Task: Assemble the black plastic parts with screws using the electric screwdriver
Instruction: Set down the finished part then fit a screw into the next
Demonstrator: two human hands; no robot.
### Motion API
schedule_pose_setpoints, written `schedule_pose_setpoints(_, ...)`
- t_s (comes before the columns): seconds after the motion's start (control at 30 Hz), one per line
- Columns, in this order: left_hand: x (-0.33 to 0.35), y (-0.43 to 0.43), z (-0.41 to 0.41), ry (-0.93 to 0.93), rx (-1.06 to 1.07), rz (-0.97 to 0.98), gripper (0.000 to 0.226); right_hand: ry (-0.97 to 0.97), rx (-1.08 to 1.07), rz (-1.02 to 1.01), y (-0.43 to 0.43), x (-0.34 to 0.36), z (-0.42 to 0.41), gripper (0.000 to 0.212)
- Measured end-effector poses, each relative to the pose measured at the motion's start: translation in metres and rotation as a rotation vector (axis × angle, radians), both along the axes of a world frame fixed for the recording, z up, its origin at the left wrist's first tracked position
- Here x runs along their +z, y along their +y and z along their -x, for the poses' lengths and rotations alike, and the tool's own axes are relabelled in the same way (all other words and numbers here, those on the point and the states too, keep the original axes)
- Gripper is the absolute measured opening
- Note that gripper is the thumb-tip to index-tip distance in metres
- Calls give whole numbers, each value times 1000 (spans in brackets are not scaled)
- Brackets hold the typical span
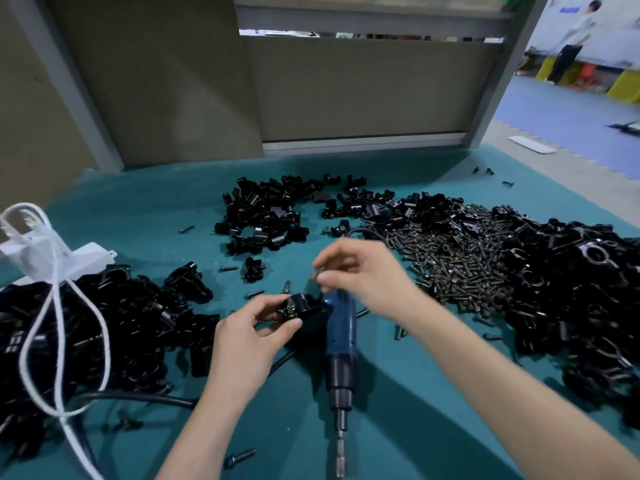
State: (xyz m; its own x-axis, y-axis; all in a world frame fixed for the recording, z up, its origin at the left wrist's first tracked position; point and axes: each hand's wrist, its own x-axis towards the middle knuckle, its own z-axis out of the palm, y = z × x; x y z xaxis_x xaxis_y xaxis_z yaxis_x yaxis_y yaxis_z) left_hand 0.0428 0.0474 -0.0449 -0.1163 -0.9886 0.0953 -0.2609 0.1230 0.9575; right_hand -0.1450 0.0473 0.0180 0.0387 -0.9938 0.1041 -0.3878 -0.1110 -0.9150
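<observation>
Nearest the viewer lies the electric screwdriver (341, 341) flat on the teal surface (398, 410), between the two forearms. Its long axis runs near to far, with the bit towards the viewer and the blue body at the far end. The left hand (249, 337) grips a black plastic part (302, 305) between curled thumb and fingers, just left of the blue body. The right hand (360, 271) hovers just above that part, thumb and forefinger pinching a small screw (318, 274), blurred. A heap of screws (457, 258) lies to the right, and piles of black parts (266, 216) lie beyond and on both sides
</observation>
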Motion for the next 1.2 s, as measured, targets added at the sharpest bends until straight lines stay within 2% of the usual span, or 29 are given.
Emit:
schedule_pose_setpoints(0.17, -1, -2, -2, 0, -10, -9, 32, 25, -99, 8, -1, -22, -16, 22)
schedule_pose_setpoints(0.4, -1, -5, -3, 48, -14, -8, 32, 281, -101, 195, 0, -31, -24, 6)
schedule_pose_setpoints(0.5, 0, -3, -3, 55, -17, -1, 35, 374, -28, 194, -2, -28, -24, 5)
schedule_pose_setpoints(0.63, 0, -3, -3, 48, -8, 16, 36, 359, 17, 111, -6, -17, -19, 4)
schedule_pose_setpoints(0.83, 1, -1, -3, 41, -17, 12, 34, 347, 50, -3, -9, -9, -15, 20)
schedule_pose_setpoints(1.07, 3, 0, -2, 48, -68, -19, 48, 406, 149, 47, -10, -3, -12, 13)
schedule_pose_setpoints(1.2, 2, -1, -2, 40, -54, 11, 41, 416, 194, 69, -12, -2, -11, 10)
